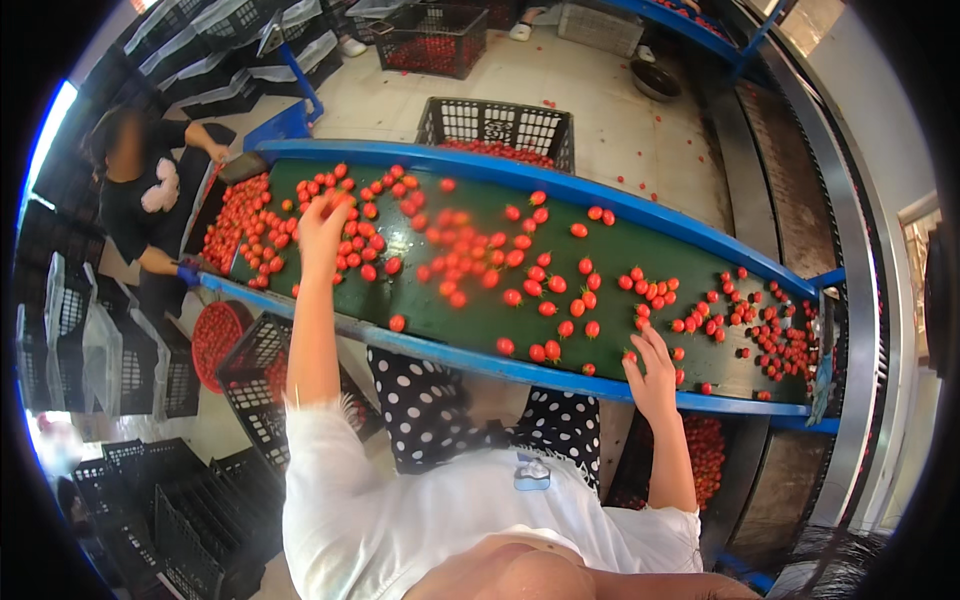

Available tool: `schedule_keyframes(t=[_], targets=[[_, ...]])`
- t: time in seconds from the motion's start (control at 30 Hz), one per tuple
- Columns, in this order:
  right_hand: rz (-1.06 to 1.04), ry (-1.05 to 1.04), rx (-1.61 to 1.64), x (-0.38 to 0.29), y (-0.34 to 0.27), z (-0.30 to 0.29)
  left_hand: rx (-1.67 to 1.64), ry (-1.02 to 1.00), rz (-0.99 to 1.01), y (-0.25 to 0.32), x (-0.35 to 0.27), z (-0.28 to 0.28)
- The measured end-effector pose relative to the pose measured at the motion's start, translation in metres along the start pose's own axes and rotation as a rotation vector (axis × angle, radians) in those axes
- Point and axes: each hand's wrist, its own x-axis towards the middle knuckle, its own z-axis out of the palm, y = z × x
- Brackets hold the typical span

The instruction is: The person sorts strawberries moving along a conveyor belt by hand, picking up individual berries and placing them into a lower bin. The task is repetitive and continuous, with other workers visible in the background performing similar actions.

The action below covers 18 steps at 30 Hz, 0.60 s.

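Note:
Many small red tomatoes (556, 283) lie spread on a green conveyor belt (465, 330) with blue side rails. My left hand (324, 225) is over the left part of the belt, its fingers bent at a cluster of tomatoes; a reddish tomato shows at the fingertips, but whether they grip it I cannot tell. Toward the right, my right hand (651, 369) hovers at the near rail with fingers apart, beside a few single tomatoes. A small tomato shows at its fingertips, and its palm is hidden. Tomatoes near the belt's middle look blurred.
A co-worker (124, 195) sits at the belt's left end, by a dense heap of tomatoes. Beyond the far blue rail (637, 206) stands a black crate (495, 116) of tomatoes. A red basin (217, 345) and another black crate (259, 390) stand on the near side, left of my legs.

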Motion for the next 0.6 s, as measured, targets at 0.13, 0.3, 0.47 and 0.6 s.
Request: schedule_keyframes(t=[0.13,0.3,0.47,0.6], targets=[[-0.114,-0.070,0.045,0.020,-0.013,0.013,0.568,0.465,0.160,-0.019,-0.120,-0.110],[-0.239,-0.110,0.019,0.031,-0.021,0.016,1.132,0.474,-0.455,-0.083,-0.209,-0.207],[-0.253,-0.081,0.050,0.020,-0.026,0.011,0.723,0.218,0.194,0.011,-0.179,-0.111],[-0.230,-0.063,0.072,0.007,-0.016,0.013,0.400,-0.261,0.217,0.075,-0.150,0.017]])
